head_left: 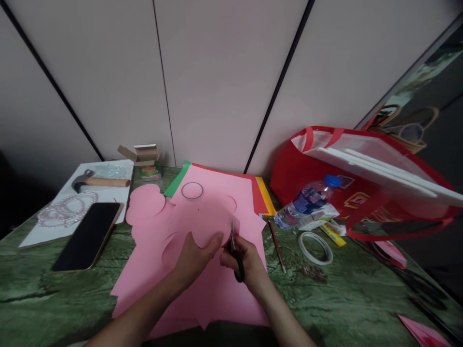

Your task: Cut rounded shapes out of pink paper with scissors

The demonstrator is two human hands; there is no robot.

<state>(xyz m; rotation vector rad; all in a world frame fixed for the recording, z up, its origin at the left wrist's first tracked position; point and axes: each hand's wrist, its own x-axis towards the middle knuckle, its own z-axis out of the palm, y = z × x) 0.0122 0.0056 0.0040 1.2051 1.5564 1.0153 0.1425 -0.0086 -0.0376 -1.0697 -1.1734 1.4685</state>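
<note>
My left hand (pixel 197 255) is closed on a rounded piece of pink paper (pixel 200 217), its thumb lying on top near the lower right edge. In my right hand (pixel 248 260) is a pair of scissors (pixel 238 262) with black handles. Their blades point away from me along the right edge of the pink piece. Whether paper lies between the blades is too small to tell. Beneath both hands spread larger pink paper sheets (pixel 231 299), some with curved cut-outs. A thin dark ring (pixel 192 190) lies on the pink paper farther back.
Left are pink cut shapes (pixel 144 205), a phone (pixel 88 236), a hammer (pixel 104 181), beads (pixel 68 207) and an opened small box (pixel 148 166). Right are a pencil (pixel 277 246), a tape roll (pixel 331 253), a water bottle (pixel 304 205) and a red bag (pixel 289 168). A wall panel stands behind.
</note>
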